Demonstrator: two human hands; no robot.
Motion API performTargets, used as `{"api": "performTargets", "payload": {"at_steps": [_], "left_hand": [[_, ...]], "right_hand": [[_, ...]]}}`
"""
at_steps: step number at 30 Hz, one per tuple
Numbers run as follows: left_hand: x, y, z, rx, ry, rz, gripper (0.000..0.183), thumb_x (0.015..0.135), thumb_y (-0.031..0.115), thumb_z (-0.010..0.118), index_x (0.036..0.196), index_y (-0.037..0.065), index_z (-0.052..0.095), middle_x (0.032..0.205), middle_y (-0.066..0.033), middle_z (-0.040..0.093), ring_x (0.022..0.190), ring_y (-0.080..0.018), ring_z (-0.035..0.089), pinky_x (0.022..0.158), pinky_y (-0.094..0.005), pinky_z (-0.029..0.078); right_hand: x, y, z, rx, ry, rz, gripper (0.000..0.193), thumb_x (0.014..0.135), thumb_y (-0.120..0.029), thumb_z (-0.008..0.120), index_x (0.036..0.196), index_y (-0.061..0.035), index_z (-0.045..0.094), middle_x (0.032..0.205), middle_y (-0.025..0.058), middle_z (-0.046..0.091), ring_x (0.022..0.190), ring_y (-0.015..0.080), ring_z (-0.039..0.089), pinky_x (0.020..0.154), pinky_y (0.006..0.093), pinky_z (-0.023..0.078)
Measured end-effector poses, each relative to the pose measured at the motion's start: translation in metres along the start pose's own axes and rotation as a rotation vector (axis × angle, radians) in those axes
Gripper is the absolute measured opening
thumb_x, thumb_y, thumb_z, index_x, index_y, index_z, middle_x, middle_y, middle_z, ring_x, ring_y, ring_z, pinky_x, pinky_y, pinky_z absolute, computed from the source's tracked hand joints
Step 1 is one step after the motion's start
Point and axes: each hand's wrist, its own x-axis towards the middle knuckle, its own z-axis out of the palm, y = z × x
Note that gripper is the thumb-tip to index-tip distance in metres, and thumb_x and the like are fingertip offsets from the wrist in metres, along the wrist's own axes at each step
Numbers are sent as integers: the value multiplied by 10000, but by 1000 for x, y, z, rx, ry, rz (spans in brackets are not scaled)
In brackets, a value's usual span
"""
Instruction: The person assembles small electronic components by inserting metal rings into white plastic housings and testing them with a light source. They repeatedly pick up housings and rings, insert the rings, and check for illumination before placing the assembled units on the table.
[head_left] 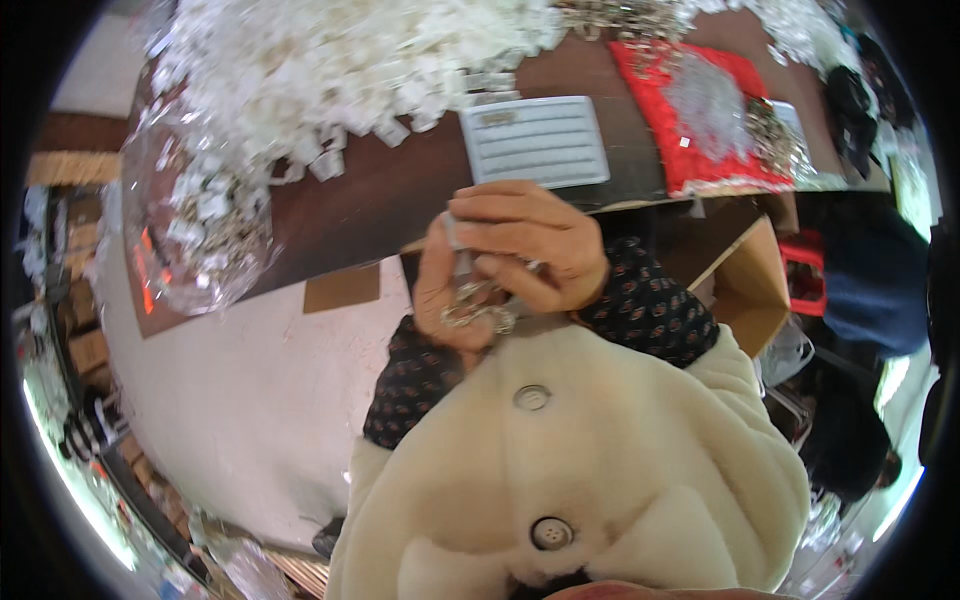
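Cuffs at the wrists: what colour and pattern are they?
The cuffs are dark with small, repeated lighter motifs; head view.

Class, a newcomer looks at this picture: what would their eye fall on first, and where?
The whitish heap of small pieces, upper left on the table, stands out first. Next is the bright red sheet at upper right, with clear pieces on it. Central are the left hand, holding small shiny pieces, and the right hand beside it.
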Motion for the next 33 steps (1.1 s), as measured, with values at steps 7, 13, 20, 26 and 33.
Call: {"api": "performTargets", "payload": {"at_steps": [7, 13, 20, 26, 33], "left_hand": [[11, 0, 4, 266, 34, -19, 431, 1022, 451, 470, 1068, 37, 578, 757, -14, 513, 682, -118, 487, 564, -264, 463], [12, -14, 1, 429, 286, 275, 383, 1042, 402, 450, 1055, 43, 580, 819, -28, 564, 653, -94, 465, 542, -190, 404], [11, -1, 3, 58, 12, 20, 347, 1036, 345, 487, 1067, 12, 581, 847, -39, 581, 609, -88, 430, 503, -218, 391], [15, 5, -5, 111, -193, -123, 303, 1023, 356, 511, 1084, 66, 574, 927, -20, 596, 656, -75, 445, 623, -229, 423], [10, -8, 0, 409, 271, 133, 388, 1023, 398, 491, 1065, 38, 631, 684, 12, 466, 611, -92, 417, 472, -234, 385]], "right_hand": [[-45, -7, -65, -471, 148, 288, 270, 831, -38, 711, 1100, -51, 712, 1019, 129, 706, 911, 305, 663, 801, 375, 537], [-73, 39, -150, -951, 373, 578, 204, 851, -67, 705, 1054, -82, 716, 944, 129, 689, 803, 270, 670, 717, 342, 532], [-86, 53, -166, -1097, 238, 728, 206, 845, -162, 724, 1038, -92, 702, 930, 146, 684, 824, 323, 671, 721, 413, 533], [-75, 49, -161, -1118, 369, 732, 173, 893, -138, 676, 1052, -77, 649, 866, 177, 665, 770, 306, 672, 678, 403, 523], [-33, -2, -89, -241, 321, 585, 142, 977, -4, 553, 1073, -18, 655, 908, 48, 620, 682, 91, 571, 612, 240, 488]]}}
